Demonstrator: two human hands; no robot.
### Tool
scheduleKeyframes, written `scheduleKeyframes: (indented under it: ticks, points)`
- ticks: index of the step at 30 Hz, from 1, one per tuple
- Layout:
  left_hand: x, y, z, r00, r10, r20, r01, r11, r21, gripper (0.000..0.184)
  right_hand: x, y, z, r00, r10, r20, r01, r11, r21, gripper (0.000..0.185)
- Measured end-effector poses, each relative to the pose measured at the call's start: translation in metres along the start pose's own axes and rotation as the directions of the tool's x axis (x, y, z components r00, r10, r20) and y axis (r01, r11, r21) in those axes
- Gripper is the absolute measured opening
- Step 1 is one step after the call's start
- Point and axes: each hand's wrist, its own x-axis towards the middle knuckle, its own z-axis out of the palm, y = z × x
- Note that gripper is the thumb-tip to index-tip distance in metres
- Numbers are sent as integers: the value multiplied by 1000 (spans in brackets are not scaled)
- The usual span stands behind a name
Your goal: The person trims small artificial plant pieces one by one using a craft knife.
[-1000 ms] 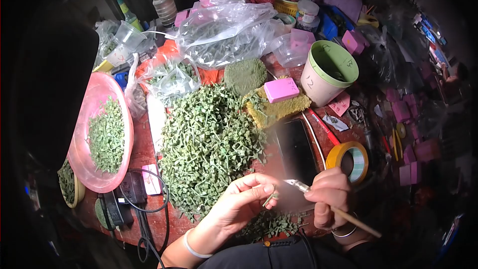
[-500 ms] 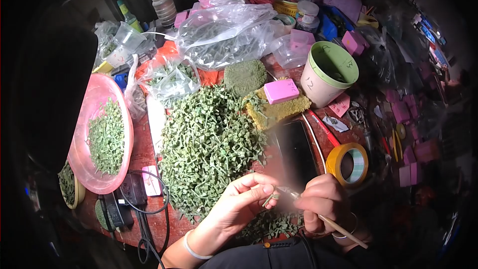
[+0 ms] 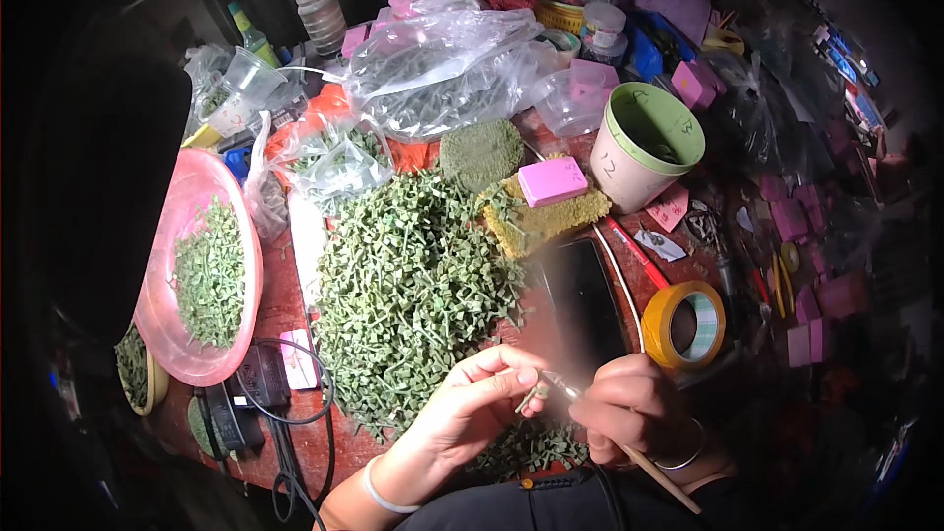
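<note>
My left hand [image 3: 477, 403] pinches a small green piece [image 3: 534, 396] between thumb and fingertips. Closed around a slim paintbrush [image 3: 661, 480] with a wooden handle, my right hand [image 3: 634, 408] is just to the right. The brush's pale tip points at the left fingertips; whether it touches the green piece is too blurred to tell. Just beyond my left hand lies a large heap of similar green pieces [image 3: 413, 305]. More green pieces [image 3: 531, 444] lie below my hands, near the table's front edge.
A pink basin [image 3: 251, 280] with green pieces stands left, near black cables [image 3: 285, 452]. Behind the heap are plastic bags [image 3: 442, 69], a yellow sponge-like pad [image 3: 546, 221] and a pink block [image 3: 553, 182]. Yellow tape [image 3: 664, 320] and a white-green bucket [image 3: 629, 162] are right.
My right hand has shifted slightly left and turned, so the brush handle points more steeply down. The left hand stays nearly in place with the green piece.
</note>
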Motion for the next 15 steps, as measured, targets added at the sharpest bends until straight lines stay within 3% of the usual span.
scheduleKeyframes:
  ticks: [3, 5, 7, 9, 10, 11, 12, 13, 14, 15]
  points:
    - [-2, 2, 0, 997, -46, 56, 48, 998, -37, 13, -1, -2, -2, 1000, 21, 8, -21, 1000, 18, 46]
    - [-4, 4, 3, 997, -30, 66, 33, 999, -41, 14, -4, -1, -2, 999, 31, 16, -33, 984, 175, 53]
    - [-7, 2, -1, 997, 5, 71, -10, 998, 68, 17, -12, 3, 1, 999, 10, -31, -2, 969, 247, 57]
    - [3, -2, -18, 998, 65, 14, -65, 904, 422, 19, -12, 5, 0, 986, 21, -163, 10, 983, 185, 48]
    - [12, -7, -38, 991, 135, -19, -84, 711, 698, 21, -12, 8, -1, 975, 24, -223, 8, 990, 141, 42]
    - [18, -14, -62, 970, 242, 9, -92, 333, 938, 23, -13, 11, -3, 967, 45, -253, -22, 996, 92, 35]
    - [24, -20, -86, 940, 331, 84, -48, -113, 992, 24, -17, 13, 5, 945, 74, -319, -72, 997, 16, 28]
    - [26, -25, -106, 915, 379, 137, 19, -381, 925, 26, -18, 14, 12, 918, 99, -385, -125, 991, -43, 22]
    - [28, -28, -118, 898, 407, 169, 77, -523, 849, 28, -14, 14, 10, 913, 227, -338, -195, 973, 127, 15]
    - [33, -29, -135, 880, 430, 203, 113, -604, 789, 30, -9, 9, 6, 882, 232, -410, -198, 972, 125, 13]
